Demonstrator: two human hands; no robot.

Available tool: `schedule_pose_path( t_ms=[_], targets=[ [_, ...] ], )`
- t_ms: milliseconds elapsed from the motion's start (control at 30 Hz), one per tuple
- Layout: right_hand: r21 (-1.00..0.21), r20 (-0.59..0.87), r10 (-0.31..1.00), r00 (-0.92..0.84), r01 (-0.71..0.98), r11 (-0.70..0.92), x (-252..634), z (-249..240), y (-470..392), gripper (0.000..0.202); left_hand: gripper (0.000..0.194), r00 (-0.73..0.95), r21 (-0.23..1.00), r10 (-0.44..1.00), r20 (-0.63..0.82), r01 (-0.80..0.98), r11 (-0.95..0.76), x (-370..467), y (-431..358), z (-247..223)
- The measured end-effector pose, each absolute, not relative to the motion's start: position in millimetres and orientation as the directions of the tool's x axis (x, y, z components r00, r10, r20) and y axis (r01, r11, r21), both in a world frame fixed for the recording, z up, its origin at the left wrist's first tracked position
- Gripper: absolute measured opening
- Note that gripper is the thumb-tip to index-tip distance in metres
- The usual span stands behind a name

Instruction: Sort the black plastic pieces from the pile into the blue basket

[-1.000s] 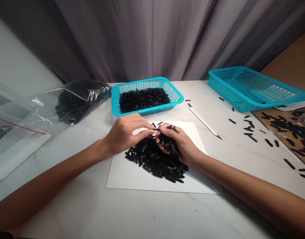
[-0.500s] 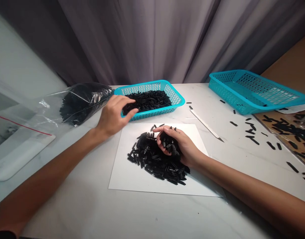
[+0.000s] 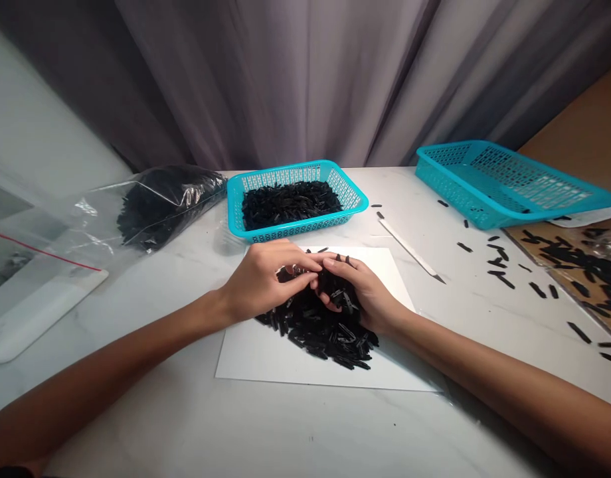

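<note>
My right hand (image 3: 362, 289) is curled round a handful of small black strips (image 3: 338, 285), held over the pile. Reaching in from the left, my left hand (image 3: 273, 275) has its thumb and fingertips pinched together at the fingers of my right hand; whatever is between them is too small to make out. Below both hands a loose pile of black strips (image 3: 330, 335) lies on a white sheet (image 3: 265, 362). Behind them stands a blue plastic basket (image 3: 298, 231) holding many more of the same black strips.
A clear zip bag (image 3: 171, 199) full of black pieces lies at left. A white craft knife (image 3: 410, 247) rests right of the sheet. At back right stands another blue basket (image 3: 509, 216). Loose strips (image 3: 502, 265) are scattered on the right, some on a brown board (image 3: 534, 249).
My left hand has moved from the edge of the basket, right and toward me, to my right hand, and its fingers have closed into a pinch. My right hand has stayed in place.
</note>
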State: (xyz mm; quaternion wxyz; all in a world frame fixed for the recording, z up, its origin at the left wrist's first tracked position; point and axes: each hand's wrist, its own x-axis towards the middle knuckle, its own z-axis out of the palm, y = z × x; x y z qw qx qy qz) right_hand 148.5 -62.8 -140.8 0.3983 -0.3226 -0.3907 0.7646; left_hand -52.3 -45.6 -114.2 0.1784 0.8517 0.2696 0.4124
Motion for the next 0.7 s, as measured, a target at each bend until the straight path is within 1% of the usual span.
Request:
schedule_pose_path(
  t_ms=[67, 167, 267, 333, 467, 600, 700],
  targets=[
    [-0.848, -0.186, 0.875, -0.447, -0.376, -0.372, 147.9, -140.1, -63.1, 0.021, 0.011, 0.461, 0.577, 0.657, 0.596, 0.324, -0.750, -52.6, -45.2, -111.7],
    [-0.856, -0.190, 0.884, -0.426, -0.370, -0.362, 147.0, -139.5, -64.8, 0.018, 0.008, 0.387, 0.671, 0.749, 0.538, 0.341, -0.658, -51.9, -45.6, -109.5],
    [-0.868, -0.189, 0.895, -0.404, -0.357, -0.345, 146.6, -139.6, -66.4, 0.018, 0.004, 0.362, 0.726, 0.803, 0.473, 0.357, -0.588, -51.1, -45.8, -108.5],
    [-0.872, -0.184, 0.899, -0.397, -0.355, -0.336, 146.3, -140.0, -66.7, 0.020, 0.003, 0.370, 0.741, 0.812, 0.452, 0.352, -0.573, -51.1, -45.9, -108.2],
    [-0.882, -0.168, 0.906, -0.390, -0.350, -0.314, 145.9, -140.4, -66.7, 0.020, 0.004, 0.383, 0.731, 0.798, 0.465, 0.343, -0.590, -52.1, -45.9, -107.7],
    [-0.896, -0.134, 0.917, -0.377, -0.349, -0.275, 146.0, -140.2, -67.6, 0.021, 0.008, 0.385, 0.675, 0.758, 0.526, 0.352, -0.648, -53.5, -44.3, -107.8],
    [-0.896, -0.128, 0.919, -0.373, -0.354, -0.269, 146.2, -140.2, -68.0, 0.023, 0.008, 0.402, 0.637, 0.735, 0.546, 0.371, -0.676, -54.6, -42.4, -108.3]
  ],
)
